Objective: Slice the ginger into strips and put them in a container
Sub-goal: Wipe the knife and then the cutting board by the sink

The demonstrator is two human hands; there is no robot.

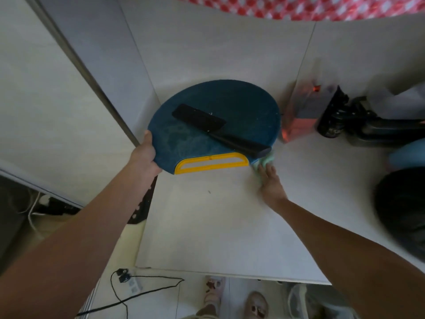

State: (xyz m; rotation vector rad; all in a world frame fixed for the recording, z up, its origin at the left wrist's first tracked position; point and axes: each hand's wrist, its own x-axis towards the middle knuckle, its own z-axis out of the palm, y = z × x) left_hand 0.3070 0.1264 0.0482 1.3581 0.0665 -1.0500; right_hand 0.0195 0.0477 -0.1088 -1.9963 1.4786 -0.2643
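Observation:
A round dark-blue cutting board point(230, 97) with a yellow handle point(211, 162) sits on the white table. A black cleaver point(207, 122) lies flat on the board, its handle pointing right. My left hand point(145, 153) grips the board's left edge. With its fingers laid flat, my right hand point(270, 180) presses a pale green cloth point(266, 160) onto the table at the board's lower right edge. No ginger is visible.
A pink and grey box point(303, 109) stands right of the board, beside black equipment point(349, 120). A dark round object point(402, 212) sits at the table's right edge. White walls close the left and back. Cables lie on the floor point(147, 293) below.

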